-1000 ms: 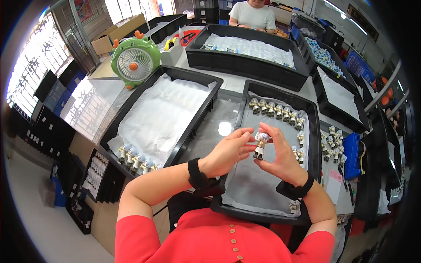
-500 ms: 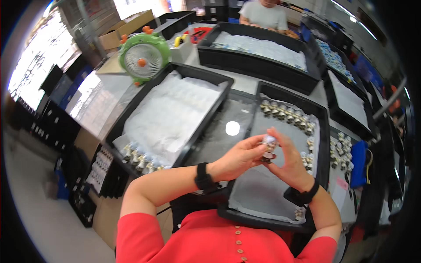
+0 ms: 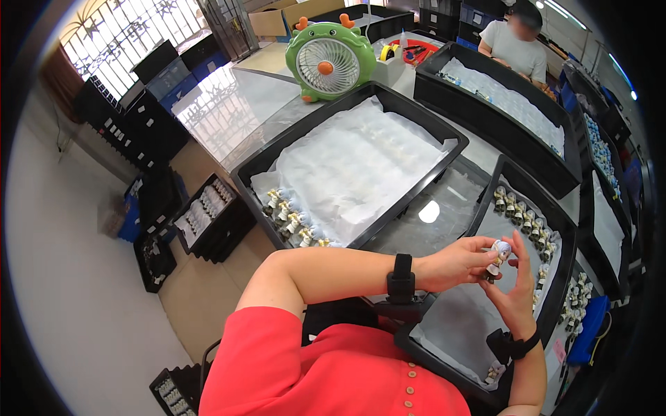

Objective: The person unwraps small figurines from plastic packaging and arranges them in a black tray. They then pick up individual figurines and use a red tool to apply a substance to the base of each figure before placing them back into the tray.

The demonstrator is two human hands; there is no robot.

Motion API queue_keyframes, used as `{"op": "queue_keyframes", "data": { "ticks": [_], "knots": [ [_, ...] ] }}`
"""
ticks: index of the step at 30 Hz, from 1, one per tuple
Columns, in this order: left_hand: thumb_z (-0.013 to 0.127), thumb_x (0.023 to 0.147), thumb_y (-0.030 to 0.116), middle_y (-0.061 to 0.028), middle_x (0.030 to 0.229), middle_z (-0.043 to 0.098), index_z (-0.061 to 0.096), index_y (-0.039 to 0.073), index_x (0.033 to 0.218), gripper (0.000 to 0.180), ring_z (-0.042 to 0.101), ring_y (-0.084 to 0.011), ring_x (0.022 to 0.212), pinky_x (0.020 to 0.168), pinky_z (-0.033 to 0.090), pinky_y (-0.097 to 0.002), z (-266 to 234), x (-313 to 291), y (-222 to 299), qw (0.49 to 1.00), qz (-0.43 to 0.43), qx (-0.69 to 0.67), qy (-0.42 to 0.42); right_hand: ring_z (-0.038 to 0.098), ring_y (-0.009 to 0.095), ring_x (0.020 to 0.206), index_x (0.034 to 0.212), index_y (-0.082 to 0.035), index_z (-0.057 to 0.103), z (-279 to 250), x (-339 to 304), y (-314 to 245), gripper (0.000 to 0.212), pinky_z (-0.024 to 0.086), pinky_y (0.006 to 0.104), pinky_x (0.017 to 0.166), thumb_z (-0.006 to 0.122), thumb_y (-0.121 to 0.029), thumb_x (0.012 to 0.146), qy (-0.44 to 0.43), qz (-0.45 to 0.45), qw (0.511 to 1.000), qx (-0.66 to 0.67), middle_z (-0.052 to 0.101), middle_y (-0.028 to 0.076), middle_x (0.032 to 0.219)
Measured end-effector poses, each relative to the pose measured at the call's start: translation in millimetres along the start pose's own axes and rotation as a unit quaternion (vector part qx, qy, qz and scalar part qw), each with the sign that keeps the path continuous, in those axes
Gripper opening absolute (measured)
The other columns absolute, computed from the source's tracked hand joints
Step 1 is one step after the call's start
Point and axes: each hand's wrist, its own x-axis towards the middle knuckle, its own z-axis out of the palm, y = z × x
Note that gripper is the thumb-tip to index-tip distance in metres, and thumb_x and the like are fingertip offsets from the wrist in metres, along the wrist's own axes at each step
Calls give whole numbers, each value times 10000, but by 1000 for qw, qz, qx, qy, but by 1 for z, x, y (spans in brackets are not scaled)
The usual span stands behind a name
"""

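Observation:
A small figurine (image 3: 499,254) with pale hair and a white-and-dark body is held upright over the right-hand tray. My left hand (image 3: 454,265) pinches it between thumb and fingers from the left. From the other side my right hand (image 3: 517,297) curves round it, the thumb by its base and the fingers by its right side. Below both hands lies a black tray (image 3: 563,281) lined with white sheet. Similar figurines (image 3: 528,220) stand in a row along its far and right edges, partly hidden by my right hand. One small figurine (image 3: 494,372) sits at its near corner.
Left of it, another black tray (image 3: 243,182) holds figurines (image 3: 291,220) and white sheeting. A green fan (image 3: 329,62) stands behind. A person (image 3: 517,43) sits beyond a deep black bin (image 3: 485,104). To the right are loose figurines (image 3: 576,299) and a blue object (image 3: 590,329).
The view has swung left, so the trays and hands appear farther right. The figurine stays between both hands, which have hardly shifted over the tray.

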Motion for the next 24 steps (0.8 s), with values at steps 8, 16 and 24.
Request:
{"op": "queue_keyframes", "data": {
  "ticks": [8,16,24],
  "knots": [
    [493,981,259,-26,1175,550,335,105,1414,486,547,-112,1029,931,439,-335,0,1,0,1000,-2,6,2,532,247,1158,1425,-108,318,1,-1,0,909,420,361,900,798,-64,655,19,-7,1000,-1,531,115,1297],
    [497,974,221,-42,1176,545,367,100,1387,450,545,-113,1027,929,436,-322,4,-2,4,999,7,30,24,532,245,1155,1418,-97,330,0,-1,0,898,415,353,903,788,-45,648,24,-9,1000,1,527,115,1301],
    [538,886,20,-93,1066,579,519,-8,1187,302,587,-133,967,860,482,-269,26,-34,103,875,148,455,74,512,206,1168,1411,-94,349,-3,-1,6,889,403,321,899,755,2,627,80,22,995,62,529,97,1296]
  ]
}}
